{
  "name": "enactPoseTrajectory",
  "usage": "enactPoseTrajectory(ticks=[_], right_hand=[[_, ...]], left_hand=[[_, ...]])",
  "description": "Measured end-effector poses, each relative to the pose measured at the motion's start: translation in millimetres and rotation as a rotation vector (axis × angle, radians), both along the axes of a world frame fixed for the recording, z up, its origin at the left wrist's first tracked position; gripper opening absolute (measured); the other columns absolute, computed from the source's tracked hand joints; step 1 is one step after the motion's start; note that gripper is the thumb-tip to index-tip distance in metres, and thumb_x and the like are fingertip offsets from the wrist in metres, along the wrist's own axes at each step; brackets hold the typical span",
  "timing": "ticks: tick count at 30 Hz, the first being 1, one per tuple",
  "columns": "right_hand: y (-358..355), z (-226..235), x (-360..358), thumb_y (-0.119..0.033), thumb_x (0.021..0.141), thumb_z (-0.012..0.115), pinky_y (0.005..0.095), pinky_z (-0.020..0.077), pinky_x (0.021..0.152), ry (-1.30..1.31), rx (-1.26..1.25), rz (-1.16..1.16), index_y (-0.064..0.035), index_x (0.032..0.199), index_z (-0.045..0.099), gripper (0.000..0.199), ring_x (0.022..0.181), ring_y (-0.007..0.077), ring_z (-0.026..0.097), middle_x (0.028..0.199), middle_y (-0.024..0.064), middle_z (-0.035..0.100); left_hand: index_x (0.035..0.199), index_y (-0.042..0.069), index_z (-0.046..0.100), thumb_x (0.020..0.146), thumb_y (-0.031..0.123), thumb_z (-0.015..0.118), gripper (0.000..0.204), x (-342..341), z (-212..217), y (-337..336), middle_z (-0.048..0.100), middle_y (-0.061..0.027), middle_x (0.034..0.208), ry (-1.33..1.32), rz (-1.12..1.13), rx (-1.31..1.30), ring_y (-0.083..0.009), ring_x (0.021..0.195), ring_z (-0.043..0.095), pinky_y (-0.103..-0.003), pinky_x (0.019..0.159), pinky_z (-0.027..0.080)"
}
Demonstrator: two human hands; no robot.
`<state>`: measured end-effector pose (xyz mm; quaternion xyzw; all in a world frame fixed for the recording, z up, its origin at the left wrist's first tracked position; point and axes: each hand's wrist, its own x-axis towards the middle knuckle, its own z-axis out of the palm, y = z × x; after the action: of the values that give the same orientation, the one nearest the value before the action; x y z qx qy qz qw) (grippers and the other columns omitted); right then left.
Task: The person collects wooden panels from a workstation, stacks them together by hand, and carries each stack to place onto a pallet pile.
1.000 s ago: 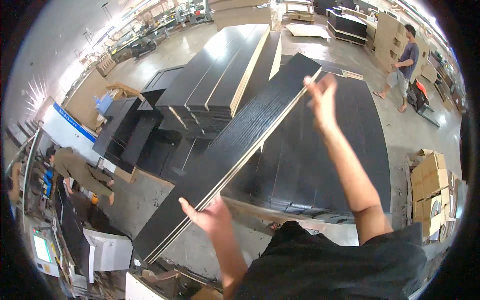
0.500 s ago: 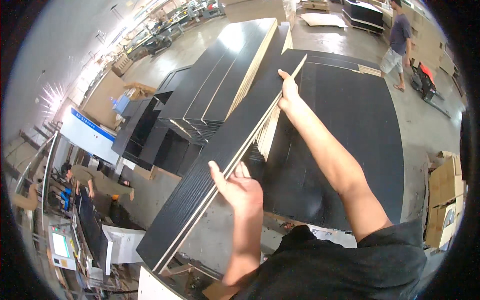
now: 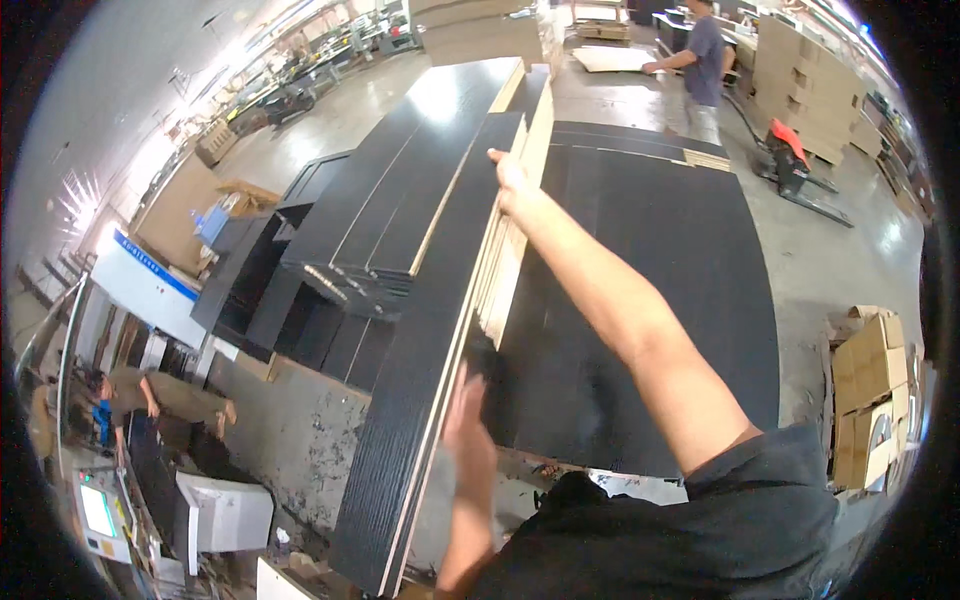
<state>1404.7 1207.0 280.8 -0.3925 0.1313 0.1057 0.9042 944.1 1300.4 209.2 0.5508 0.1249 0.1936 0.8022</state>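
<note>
A long black board (image 3: 425, 360) with pale edges lies slanting from the stack toward me, its near end sticking out over the floor. Pale lines along its side suggest more than one layer. My right hand (image 3: 512, 182) grips its right edge near the far end, thumb on top. My left hand (image 3: 468, 420) is blurred; its fingers look stretched out flat along the board's right edge, closer to me. Left of the board rises a pile of black boards (image 3: 400, 170). Pale edges of further boards (image 3: 505, 270) show beneath its right side.
Large black panels (image 3: 640, 300) spread out to my right. Cardboard boxes (image 3: 868, 370) stand farther right. A pallet jack (image 3: 790, 160) with a red top and a co-worker (image 3: 705, 65) are at the back right. Another person (image 3: 165, 395) bends beside a machine screen (image 3: 97, 510) at left.
The board has swung to a steeper slant and come down against the pile. My left hand has shifted from a thumb-on-top hold to flat along the edge. The back-right co-worker has moved left.
</note>
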Motion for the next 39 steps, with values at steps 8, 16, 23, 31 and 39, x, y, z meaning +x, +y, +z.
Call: enactPoseTrajectory(ticks=[8, 16, 23, 31, 39], right_hand=[[1.2, -11.5, -0.6, -0.05, 0.089, 0.069, 0.0441, 0.0271, 0.123, -0.005, -0.39, -0.115, 0.0055, 0.155, 0.037, 0.092, 0.152, 0.0333, 0.031, 0.165, 0.0233, 0.031], [-2.7, -8.4, -92.4, -0.061, 0.098, 0.055, 0.0422, 0.0215, 0.126, -0.263, -0.576, -0.243, 0.0053, 0.158, 0.03, 0.093, 0.155, 0.0316, 0.025, 0.166, 0.0248, 0.028], [10.2, -9.1, -129.7, -0.072, 0.099, 0.043, 0.0451, 0.0047, 0.13, -0.3, -0.652, -0.173, 0.0091, 0.161, 0.011, 0.107, 0.16, 0.0359, 0.0, 0.171, 0.0278, 0.004], [-22.3, -12.6, -8.9, -0.086, 0.09, 0.035, 0.0543, 0.0072, 0.128, -0.097, -0.873, -0.153, -0.0034, 0.166, 0.01, 0.115, 0.159, 0.0436, 0.003, 0.171, 0.0281, -0.001], [-17.1, -16.8, -118.8, -0.066, 0.102, 0.044, 0.0415, 0.022, 0.124, -0.367, -0.301, -0.185, 0.0039, 0.159, 0.021, 0.093, 0.151, 0.0302, 0.025, 0.163, 0.0206, 0.025]], left_hand=[[0.159, 0.002, 0.036, 0.09, 0.061, 0.067, 0.096, -238.2, 2.7, 87.2, 0.037, -0.0193, 0.163, -0.114, 0.006, -0.999, -0.0405, 0.151, 0.032, -0.059, 0.127, 0.016], [0.145, 0.0, 0.053, 0.08, 0.031, 0.09, 0.08, -223.8, 101.9, 77.8, 0.05, -0.016, 0.153, -0.258, 0.632, -0.557, -0.0314, 0.137, 0.051, -0.053, 0.117, 0.044], [0.144, 0.003, 0.055, 0.098, 0.048, 0.067, 0.066, -175.5, 133.0, 43.1, 0.053, -0.018, 0.151, -0.055, 0.6, -0.67, -0.0381, 0.138, 0.049, -0.058, 0.123, 0.033], [0.145, 0.008, 0.05, 0.099, 0.055, 0.062, 0.067, -98.2, 140.2, 41.0, 0.058, -0.0107, 0.142, 0.091, 0.215, -0.585, -0.03, 0.13, 0.057, -0.051, 0.111, 0.047], [0.144, 0.014, 0.053, 0.103, 0.056, 0.054, 0.059, -18.1, 132.6, 22.9, 0.061, -0.0068, 0.142, -0.072, 0.061, -0.506, -0.0283, 0.129, 0.057, -0.046, 0.113, 0.042]])
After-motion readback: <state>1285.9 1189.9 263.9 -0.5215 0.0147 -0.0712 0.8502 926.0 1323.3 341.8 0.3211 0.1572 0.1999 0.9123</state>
